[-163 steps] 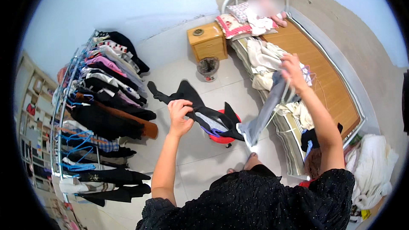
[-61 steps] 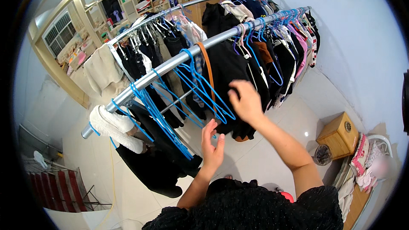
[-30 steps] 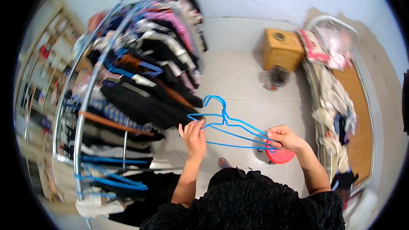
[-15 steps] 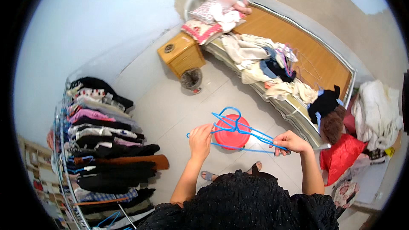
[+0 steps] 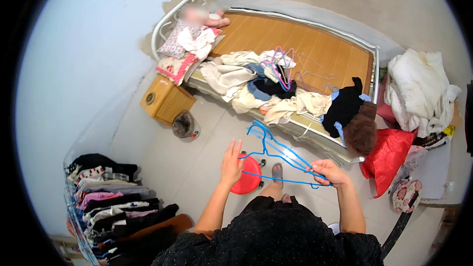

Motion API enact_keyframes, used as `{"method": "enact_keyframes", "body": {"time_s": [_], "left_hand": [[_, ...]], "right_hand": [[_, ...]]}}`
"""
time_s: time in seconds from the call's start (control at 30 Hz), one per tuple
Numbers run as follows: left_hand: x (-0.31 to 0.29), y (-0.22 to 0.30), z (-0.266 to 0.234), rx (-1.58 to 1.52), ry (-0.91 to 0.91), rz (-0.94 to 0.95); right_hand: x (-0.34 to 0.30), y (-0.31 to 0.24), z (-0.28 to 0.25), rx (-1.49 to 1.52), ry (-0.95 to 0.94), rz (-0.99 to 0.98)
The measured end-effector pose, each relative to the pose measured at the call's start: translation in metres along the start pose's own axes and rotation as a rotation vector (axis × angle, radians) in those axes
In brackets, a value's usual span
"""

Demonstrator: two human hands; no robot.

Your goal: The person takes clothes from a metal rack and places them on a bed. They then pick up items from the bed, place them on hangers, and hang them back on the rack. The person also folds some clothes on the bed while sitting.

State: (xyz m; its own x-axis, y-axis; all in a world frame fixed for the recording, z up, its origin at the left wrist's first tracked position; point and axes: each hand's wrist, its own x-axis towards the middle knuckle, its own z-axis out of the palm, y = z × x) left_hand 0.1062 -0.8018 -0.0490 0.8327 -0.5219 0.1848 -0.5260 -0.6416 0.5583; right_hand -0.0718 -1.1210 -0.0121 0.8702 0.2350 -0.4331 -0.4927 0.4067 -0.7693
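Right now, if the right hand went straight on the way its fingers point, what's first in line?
Apart from the blue hangers the right hand itself holds, probably the left hand, roughly in line. The red stool looks lower, though depth is unclear from this one view.

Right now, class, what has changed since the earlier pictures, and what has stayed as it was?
The dark garments held at first are out of the hands. The right hand has taken hold of blue hangers. The left hand, curled at them a second ago, has straightened its fingers. The view has swung right, toward the bed. The nightstand and waste bin stay beside it.
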Motion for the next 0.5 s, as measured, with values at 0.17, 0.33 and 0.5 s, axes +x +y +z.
{"method": "enact_keyframes", "body": {"time_s": [0.17,0.33,0.5], "left_hand": [[0.095,-0.017,0.055,-0.089,-0.069,0.167],[0.182,-0.065,0.113,0.040,-0.422,0.051],[0.244,-0.081,0.148,-0.289,-0.663,-0.171]], "right_hand": [[0.029,-0.034,-0.052,0.185,-0.156,0.020],[0.070,-0.058,-0.127,0.345,0.033,0.069],[0.120,-0.031,-0.225,-0.517,0.659,-0.062]]}}
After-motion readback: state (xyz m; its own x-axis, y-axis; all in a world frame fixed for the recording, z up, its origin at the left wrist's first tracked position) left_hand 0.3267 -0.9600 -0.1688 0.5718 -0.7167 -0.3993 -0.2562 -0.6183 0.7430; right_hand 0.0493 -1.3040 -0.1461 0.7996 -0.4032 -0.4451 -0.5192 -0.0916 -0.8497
